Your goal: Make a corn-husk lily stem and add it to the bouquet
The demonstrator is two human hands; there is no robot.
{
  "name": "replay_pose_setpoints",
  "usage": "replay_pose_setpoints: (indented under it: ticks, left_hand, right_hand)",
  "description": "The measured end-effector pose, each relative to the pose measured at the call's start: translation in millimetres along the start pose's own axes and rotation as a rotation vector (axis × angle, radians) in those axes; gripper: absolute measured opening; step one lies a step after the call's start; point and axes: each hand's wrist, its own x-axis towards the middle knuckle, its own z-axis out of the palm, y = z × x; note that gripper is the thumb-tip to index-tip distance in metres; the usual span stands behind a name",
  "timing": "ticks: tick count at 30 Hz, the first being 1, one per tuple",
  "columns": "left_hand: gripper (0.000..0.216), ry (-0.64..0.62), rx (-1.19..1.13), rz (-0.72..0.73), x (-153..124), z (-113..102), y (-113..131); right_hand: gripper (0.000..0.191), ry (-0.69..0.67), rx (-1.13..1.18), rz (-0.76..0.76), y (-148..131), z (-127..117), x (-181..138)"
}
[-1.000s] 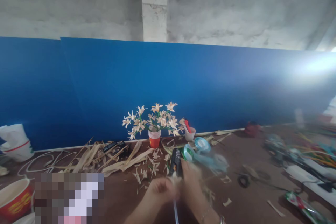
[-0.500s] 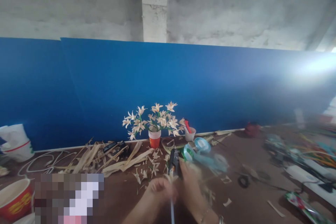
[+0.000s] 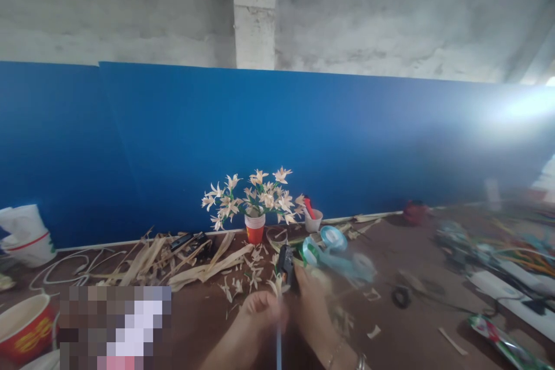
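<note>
My left hand (image 3: 262, 309) is pinched around a small cream flower (image 3: 276, 284), whose petals rise above the fingertips. A narrow pale-blue strip (image 3: 279, 347) runs down from the fingers toward me; how it joins the flower is not visible. Close on the right, my right hand (image 3: 311, 303) is blurred, with its fingertips partly hidden. Just beyond the flower is a black tool (image 3: 285, 263), perhaps a glue gun. Several small cream petal pieces (image 3: 255, 278) lie on the table left of it. Behind stand cream flowers (image 3: 266, 199) in a red-and-white cup (image 3: 255, 230).
Dry husk strips (image 3: 147, 260) and a white cable (image 3: 43, 280) spread over the left. A red paper bowl (image 3: 26, 329) stands at the near left. Ribbon rolls (image 3: 333, 238) and a small white cup (image 3: 313, 221) are right of the flowers. White power strips (image 3: 511, 306) lie far right.
The flower in my left hand is tipped slightly leftward and shows more clearly above the fingers. The pale strip has shifted a little left. Both hands remain close together.
</note>
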Motion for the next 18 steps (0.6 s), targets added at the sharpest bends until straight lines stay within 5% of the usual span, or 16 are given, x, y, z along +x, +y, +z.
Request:
replay_pose_setpoints:
  ticks: [8,13,18]
  left_hand:
    - [0.027,-0.018,-0.021,-0.103,-11,11,18]
    - [0.023,-0.091,-0.048,-0.112,-16,10,26]
    - [0.028,0.101,0.022,-0.042,2,-4,16]
  right_hand:
    - [0.048,-0.012,-0.064,-0.005,0,-16,8]
    - [0.034,-0.112,-0.207,0.152,44,-75,39]
    - [0.032,-0.22,-0.508,0.481,96,-130,42]
